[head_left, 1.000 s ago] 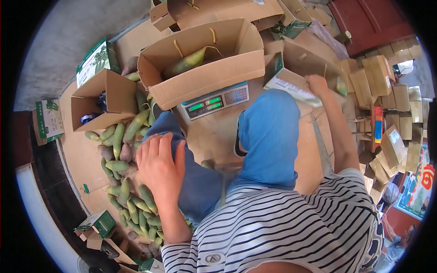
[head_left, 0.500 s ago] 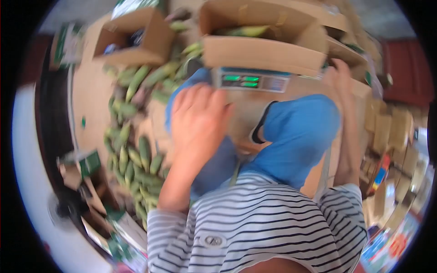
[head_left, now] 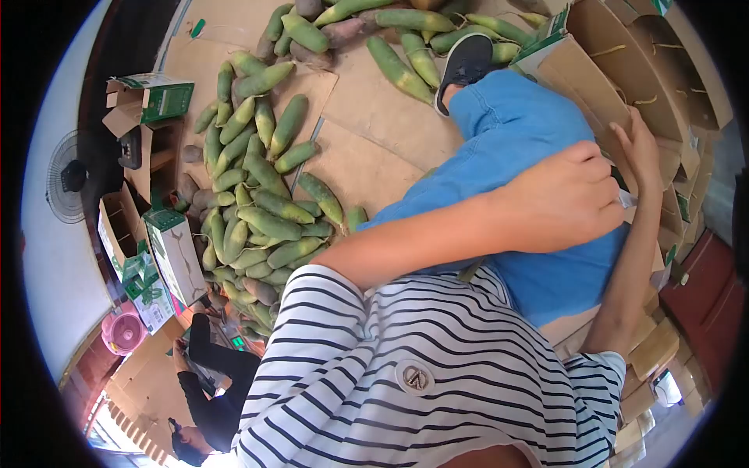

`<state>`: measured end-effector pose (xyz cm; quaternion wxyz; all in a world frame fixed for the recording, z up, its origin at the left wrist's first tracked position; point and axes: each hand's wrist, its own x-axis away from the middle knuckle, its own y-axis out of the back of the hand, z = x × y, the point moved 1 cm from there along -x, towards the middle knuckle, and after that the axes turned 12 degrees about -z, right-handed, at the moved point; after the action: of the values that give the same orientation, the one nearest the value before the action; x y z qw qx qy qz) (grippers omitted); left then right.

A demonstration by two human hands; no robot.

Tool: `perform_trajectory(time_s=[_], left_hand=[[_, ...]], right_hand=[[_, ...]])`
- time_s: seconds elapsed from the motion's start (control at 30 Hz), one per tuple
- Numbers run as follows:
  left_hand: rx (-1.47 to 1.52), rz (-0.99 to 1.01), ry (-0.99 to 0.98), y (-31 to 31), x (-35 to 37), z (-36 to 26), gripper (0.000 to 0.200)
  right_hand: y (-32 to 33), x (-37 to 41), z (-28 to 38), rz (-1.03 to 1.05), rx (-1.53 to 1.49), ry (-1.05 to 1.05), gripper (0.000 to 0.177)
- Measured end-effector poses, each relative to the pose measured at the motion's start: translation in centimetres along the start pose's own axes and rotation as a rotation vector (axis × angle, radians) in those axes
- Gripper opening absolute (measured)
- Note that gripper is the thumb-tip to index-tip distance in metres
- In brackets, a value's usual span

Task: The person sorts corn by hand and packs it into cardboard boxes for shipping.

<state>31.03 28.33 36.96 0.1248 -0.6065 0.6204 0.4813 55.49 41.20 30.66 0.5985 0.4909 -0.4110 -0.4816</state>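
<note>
My left hand [head_left: 573, 195] reaches across my blue-trousered leg, its fingers curled in; whether anything is inside them is hidden. Further right, my right hand [head_left: 641, 148] has its fingers apart against the side of an open cardboard box [head_left: 581, 86]. A small pale item [head_left: 626, 199] shows between the two hands, too small to make out. Many green radishes [head_left: 269, 222] lie heaped on the cardboard-covered floor to the left, and more lie beyond my black shoe [head_left: 468, 58].
Green and white boxes [head_left: 175, 253] stand at the left, near a grey fan [head_left: 74, 175] and a pink fan [head_left: 125, 331]. Another person in dark clothes [head_left: 214, 382] sits at the lower left. Stacked cartons [head_left: 655, 351] are at the right.
The view has swung round to the right. The scale and the box on it are out of sight. My left hand has moved right, across my leg, and its fingers have curled.
</note>
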Motion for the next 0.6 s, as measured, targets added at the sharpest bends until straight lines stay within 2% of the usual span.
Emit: perform_trajectory(time_s=[0.07,0.1,0.13,0.17,0.2,0.23,0.27,0.3,0.33,0.37,0.4,0.47,0.57,0.6], left_hand=[[0.341,-0.235,0.169,2.0,1.1,1.3,0.012],[0.279,-0.219,0.319,3.7,2.5,3.0,0.015],[0.214,-0.200,0.471,6.0,4.5,5.2,0.018],[0.071,-0.130,0.863,8.2,6.7,7.0,0.021],[-0.060,-0.136,0.818,9.6,12.5,11.6,0.024],[-0.256,0.090,0.935,12.6,16.7,14.0,0.028],[-0.487,0.283,0.886,15.8,22.3,15.5,0.028],[-0.834,0.755,0.980,18.5,27.7,16.9,0.025],[-0.986,1.007,0.916,20.8,29.4,15.2,0.023],[-1.133,1.216,0.892,22.6,35.7,15.7,0.029],[-1.039,1.462,1.075,24.0,39.4,15.2,0.042],[-0.964,1.753,1.028,24.3,40.7,11.5,0.060],[-0.915,1.789,1.016,23.5,43.3,10.1,0.067],[-0.866,1.859,1.019,23.1,43.0,10.3,0.069]], right_hand=[[-1.3,-0.2,-2.4,-0.090,0.027,0.036,0.047],[-1.9,-0.2,-3.2,-0.134,0.038,0.054,0.046],[-1.1,-0.1,-2.0,-0.092,0.028,0.004,0.049],[-1.3,-0.3,-2.3,-0.078,0.006,0.002,0.049],[-1.6,-0.6,-3.1,-0.064,-0.017,0.002,0.050],[-1.9,-0.9,-3.5,-0.051,-0.042,0.003,0.051],[-2.0,-1.0,-3.6,-0.075,-0.024,0.013,0.051],[-2.1,-1.2,-3.8,-0.058,-0.061,0.002,0.051],[-2.2,-1.4,-4.1,-0.041,-0.098,-0.010,0.051],[-2.3,-1.5,-4.2,-0.022,-0.134,-0.022,0.051],[-2.2,-1.6,-4.1,-0.031,-0.124,-0.014,0.051],[-2.2,-1.6,-4.0,-0.055,-0.106,0.002,0.051],[-2.0,-1.6,-3.8,-0.054,-0.083,-0.011,0.052],[-2.0,-1.5,-3.7,-0.044,-0.095,-0.019,0.052]])
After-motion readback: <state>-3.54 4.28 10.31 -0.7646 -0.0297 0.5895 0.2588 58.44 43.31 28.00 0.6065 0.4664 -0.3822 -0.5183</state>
